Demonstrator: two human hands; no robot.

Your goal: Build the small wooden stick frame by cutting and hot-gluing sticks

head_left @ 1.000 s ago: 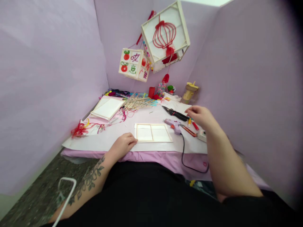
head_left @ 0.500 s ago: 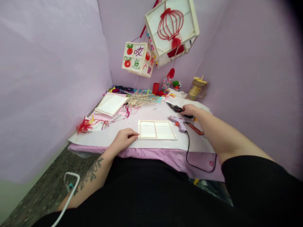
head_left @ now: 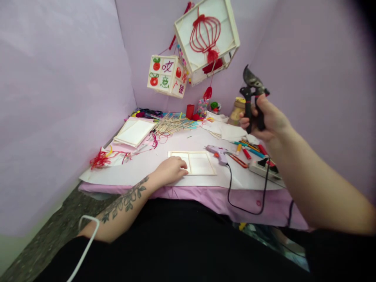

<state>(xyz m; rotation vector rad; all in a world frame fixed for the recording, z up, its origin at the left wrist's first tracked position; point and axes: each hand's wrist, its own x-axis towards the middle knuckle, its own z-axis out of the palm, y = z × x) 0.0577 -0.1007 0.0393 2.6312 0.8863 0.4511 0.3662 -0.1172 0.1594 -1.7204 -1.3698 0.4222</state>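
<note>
In my right hand (head_left: 268,117) I hold a pair of black-handled pruning shears (head_left: 253,84), raised above the right side of the table with the blades pointing up. The handles are spread apart. My left hand (head_left: 173,169) rests over the left part of a flat stick frame (head_left: 202,163) backed with white paper. Its fingers are loosely bent, with the tips near the frame's middle bar. A lilac hot glue gun (head_left: 219,152) lies just right of the frame, and a red-handled tool (head_left: 237,159) is beside it.
Stacked white panels (head_left: 135,133), a pile of thin sticks (head_left: 172,124) and red yarn (head_left: 100,159) lie at the left and back. Paper lanterns (head_left: 208,39) hang above. Markers (head_left: 246,152) and a power strip (head_left: 263,168) sit at right; a black cord droops over the front edge.
My right hand has lifted the pruning shears off the table, up and to the right. My left hand has slid right, from the frame's left edge onto the frame.
</note>
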